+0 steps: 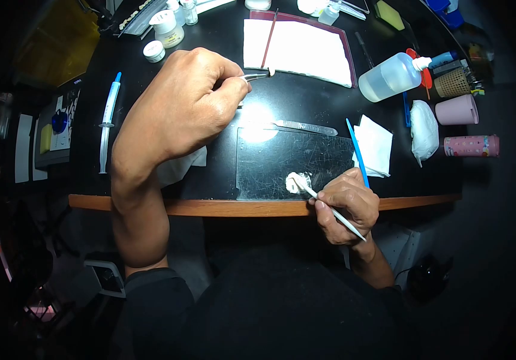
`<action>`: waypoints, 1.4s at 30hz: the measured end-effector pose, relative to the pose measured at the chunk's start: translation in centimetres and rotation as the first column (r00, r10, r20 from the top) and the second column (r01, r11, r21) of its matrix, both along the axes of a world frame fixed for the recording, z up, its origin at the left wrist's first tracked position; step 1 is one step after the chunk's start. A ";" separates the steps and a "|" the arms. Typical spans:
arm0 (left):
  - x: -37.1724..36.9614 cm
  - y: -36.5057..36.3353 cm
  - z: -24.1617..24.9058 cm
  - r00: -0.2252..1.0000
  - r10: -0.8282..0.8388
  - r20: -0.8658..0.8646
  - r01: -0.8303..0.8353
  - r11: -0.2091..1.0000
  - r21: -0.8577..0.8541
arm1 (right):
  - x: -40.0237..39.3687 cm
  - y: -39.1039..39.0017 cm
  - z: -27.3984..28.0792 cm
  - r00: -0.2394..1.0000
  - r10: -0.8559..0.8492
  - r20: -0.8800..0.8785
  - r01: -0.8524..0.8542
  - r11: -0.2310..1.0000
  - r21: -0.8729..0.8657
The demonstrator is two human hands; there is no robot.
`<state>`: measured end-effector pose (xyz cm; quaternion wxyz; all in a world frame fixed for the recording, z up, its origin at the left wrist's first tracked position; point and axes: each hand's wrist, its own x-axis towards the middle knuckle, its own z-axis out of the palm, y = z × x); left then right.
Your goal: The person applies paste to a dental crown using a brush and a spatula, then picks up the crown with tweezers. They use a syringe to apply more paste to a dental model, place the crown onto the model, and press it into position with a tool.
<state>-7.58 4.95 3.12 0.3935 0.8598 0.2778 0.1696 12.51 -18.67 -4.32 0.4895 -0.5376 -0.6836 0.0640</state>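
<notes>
My left hand (195,99) is closed on metal tweezers (256,76), whose tips hold a small cream-coloured piece (271,71) near the lower edge of a white pad (306,51). In my right hand (349,207) is a white stick-like tool (342,222), its tip in a small whitish mound (294,182) on a scratched dark plate (270,159). A metal blade-like tool (307,127) lies across the plate's upper edge. Right of the plate, a blue stick (357,150) rests against folded white tissue (376,147); its lower end is hidden behind my right hand.
A syringe (108,123) lies on the left, with jars (167,30) at the back left. A thin brush (270,39) crosses the white pad. To the right are a squeeze bottle (393,77), a wrapped white bundle (424,133) and pink cups (457,110).
</notes>
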 end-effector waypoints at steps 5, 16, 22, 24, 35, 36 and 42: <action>0.0 0.0 -0.1 1.000 -0.006 0.004 0.006 1.000 -0.003 | -0.1 0.1 0.1 1.000 -0.004 -0.004 0.004 1.000 0.010; 0.2 -0.2 0.1 1.000 0.006 0.022 -0.006 1.000 -0.017 | -0.1 0.1 0.1 1.000 0.002 0.020 -0.002 1.000 0.021; 0.4 0.0 0.1 1.000 0.012 -0.028 -0.013 1.000 -0.022 | -0.2 0.2 0.2 1.000 -0.004 0.019 0.004 1.000 0.015; 0.4 -0.1 0.2 1.000 0.015 -0.025 -0.015 1.000 -0.020 | -0.2 0.2 0.2 1.000 -0.006 0.027 0.006 1.000 0.020; 0.2 -0.2 -0.3 1.000 0.010 0.015 -0.010 1.000 0.015 | -0.2 0.1 0.2 0.999 -0.006 0.031 0.005 1.000 0.027; 0.2 -0.2 -0.2 1.000 0.008 0.009 -0.008 1.000 0.012 | -0.2 0.1 0.2 0.999 -0.004 0.032 0.003 1.000 0.029; 0.2 0.0 -0.2 1.000 -0.008 0.005 0.008 1.000 0.009 | -0.2 0.2 0.2 0.999 -0.007 0.049 0.005 0.999 0.045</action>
